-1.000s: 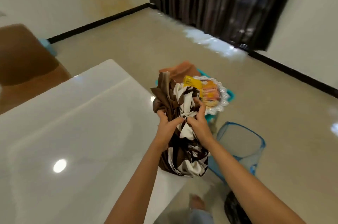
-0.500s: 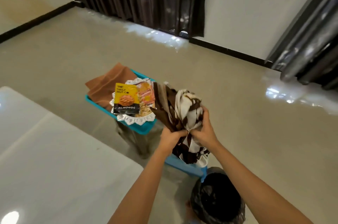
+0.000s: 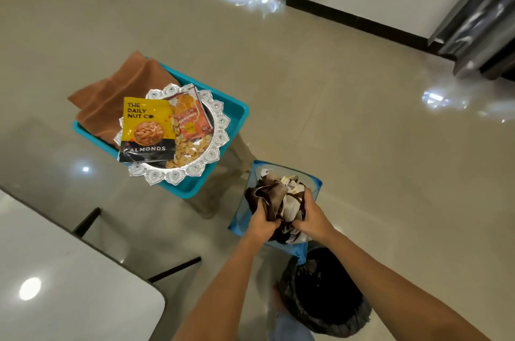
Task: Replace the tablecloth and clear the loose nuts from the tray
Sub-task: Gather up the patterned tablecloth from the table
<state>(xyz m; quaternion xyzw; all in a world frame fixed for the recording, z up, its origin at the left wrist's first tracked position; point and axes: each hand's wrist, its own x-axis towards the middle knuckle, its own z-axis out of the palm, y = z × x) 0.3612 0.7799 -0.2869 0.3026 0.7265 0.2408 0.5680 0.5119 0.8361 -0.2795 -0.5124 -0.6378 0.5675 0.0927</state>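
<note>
1. Cloth comes first: the old brown-and-white tablecloth [image 3: 278, 198] is bunched into a ball, partly inside the blue basket [image 3: 237, 222] on the floor, with its top above the rim.
2. My left hand [image 3: 262, 225] and my right hand [image 3: 312, 218] are both clamped on the bundle. The fingers are curled into the folds, and the hands sit side by side, nearly touching.
3. To do this well, I judge I should press straight down into the middle of the basket. Its walls look thin, and a sideways shove could tip it toward the black-lined bin [image 3: 323, 293] just beside it.
4. I want the loose corners tucked in before I let go, so nothing trails over the rim.
5. The fresh cloth, I take it, is the folded brown cloth [image 3: 119, 95] lying in the teal crate [image 3: 237, 109]. The silver tray [image 3: 178, 177] seems to overlap its edge, so the tray will need shifting gently.
6. On that tray the loose nuts [image 3: 192, 149] lie scattered beside the almonds packet [image 3: 146, 128] and the orange packet [image 3: 192, 115], not yet cleared.
7. The white table [image 3: 69, 285] at my left shows its glossy top, waiting for the new cloth.
</note>
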